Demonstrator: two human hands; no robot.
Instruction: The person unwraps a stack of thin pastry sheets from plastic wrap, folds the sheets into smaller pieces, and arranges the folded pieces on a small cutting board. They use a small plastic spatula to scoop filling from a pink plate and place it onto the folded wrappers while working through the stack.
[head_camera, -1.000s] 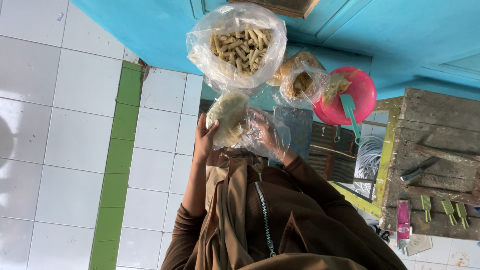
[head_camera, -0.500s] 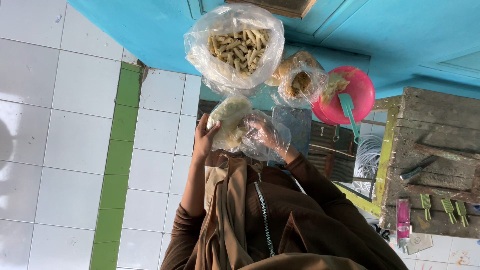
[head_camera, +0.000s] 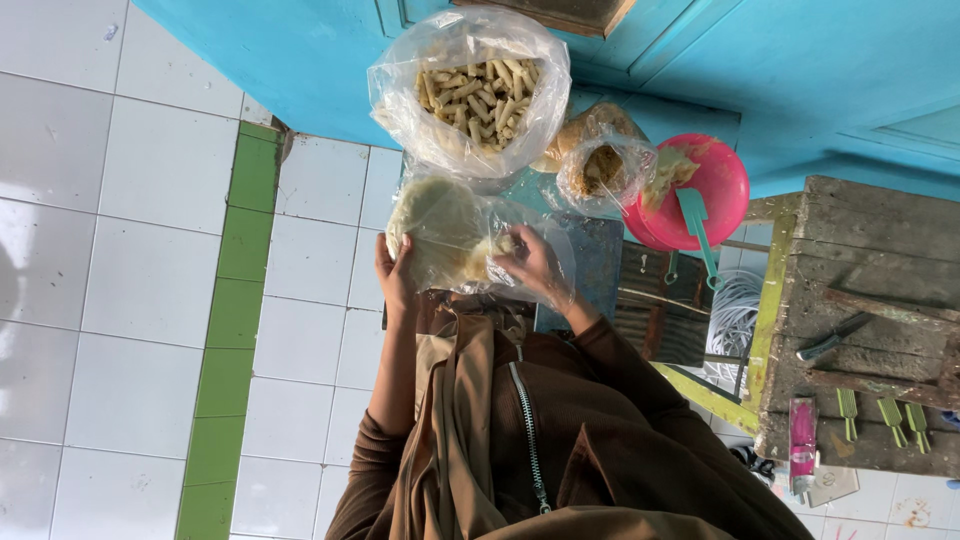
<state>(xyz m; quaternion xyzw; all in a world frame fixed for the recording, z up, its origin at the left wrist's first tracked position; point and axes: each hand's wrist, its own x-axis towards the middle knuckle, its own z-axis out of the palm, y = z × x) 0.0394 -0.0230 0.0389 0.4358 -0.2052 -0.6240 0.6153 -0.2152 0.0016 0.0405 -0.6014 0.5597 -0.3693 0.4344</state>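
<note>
The right hand (head_camera: 530, 265) sits inside a clear plastic bag (head_camera: 470, 235), its fingers (head_camera: 510, 262) veiled by crinkled film, while the pale contents blur into one mass. The brown wooden frame (head_camera: 560, 12) is cut off by the top edge. The brown jacket (head_camera: 600, 450) runs out at the bottom.

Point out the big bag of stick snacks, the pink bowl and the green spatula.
Big bag of stick snacks (head_camera: 478, 95), head view, on the sticks inside.
Pink bowl (head_camera: 722, 180), head view, on its bare inner wall.
Green spatula (head_camera: 694, 210), head view, on its blade.
</note>
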